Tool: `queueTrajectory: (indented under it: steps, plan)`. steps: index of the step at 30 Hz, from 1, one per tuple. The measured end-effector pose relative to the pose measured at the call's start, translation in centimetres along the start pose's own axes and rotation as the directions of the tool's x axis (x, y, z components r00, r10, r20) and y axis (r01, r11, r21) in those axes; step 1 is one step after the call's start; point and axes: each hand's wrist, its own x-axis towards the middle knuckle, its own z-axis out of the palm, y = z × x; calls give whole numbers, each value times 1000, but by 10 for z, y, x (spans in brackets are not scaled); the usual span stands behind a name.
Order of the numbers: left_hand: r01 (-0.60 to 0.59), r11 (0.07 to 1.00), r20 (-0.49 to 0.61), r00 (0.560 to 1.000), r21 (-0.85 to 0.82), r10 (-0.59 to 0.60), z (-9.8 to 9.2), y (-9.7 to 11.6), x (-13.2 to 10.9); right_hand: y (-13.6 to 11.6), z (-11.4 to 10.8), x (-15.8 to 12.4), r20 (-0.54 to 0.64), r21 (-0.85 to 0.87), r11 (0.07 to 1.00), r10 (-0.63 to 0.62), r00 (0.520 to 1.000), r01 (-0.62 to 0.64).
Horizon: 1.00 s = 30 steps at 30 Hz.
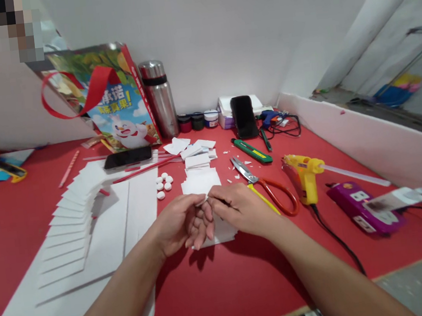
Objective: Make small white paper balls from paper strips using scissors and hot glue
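Table: a red table (217, 293) stands against a pale wall (198, 38), which seems to serve as a backstop for the taller things.
Left hand: the left hand (193, 222) turns its palm partly up, thumb and finger together on a small white piece (206, 197), perhaps to steady it.
Right hand: the right hand (240, 205) is knuckles up with fingers curled in at the same piece; whether its grip is clamped on it too, I cannot tell.
White piece: between the fingertips of both hands, above the stack of white paper (200, 180), probably held close for fine control.
White discs: a few round white discs (167, 186) cluster just left of the stack, apparently grouped to stay together.
Scissors: the scissors (252, 176) lie with handles toward the person, handy for the right side; white scraps (247, 162) are near the blades.
Cutter: the green cutter (251, 150) rests beyond them.
Glue gun: the yellow glue gun (306, 173) points its nozzle leftward, its handle toward the person.
Cards: at left, overlapping white cards (67, 228) curve across a white board (144, 225), presumably fanned deliberately.
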Motion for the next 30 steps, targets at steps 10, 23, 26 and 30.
queueTrajectory:
  steps: [10,23,26,30]
  plan:
    - [-181,979,-50,981,93,186,4,-1,-3,2,1,2,-23,-18,999,32,999,-32]
    - [-15,-4,14,768,1000,640,14,-4,-6,3,11,4,-58,75,992,107,993,-102]
    - [41,-134,51,786,990,616,13,-2,-7,1,8,5,-45,97,988,121,992,-117]
    - [41,-268,125,811,962,572,11,-2,-7,-1,5,4,-16,145,979,150,989,-146]
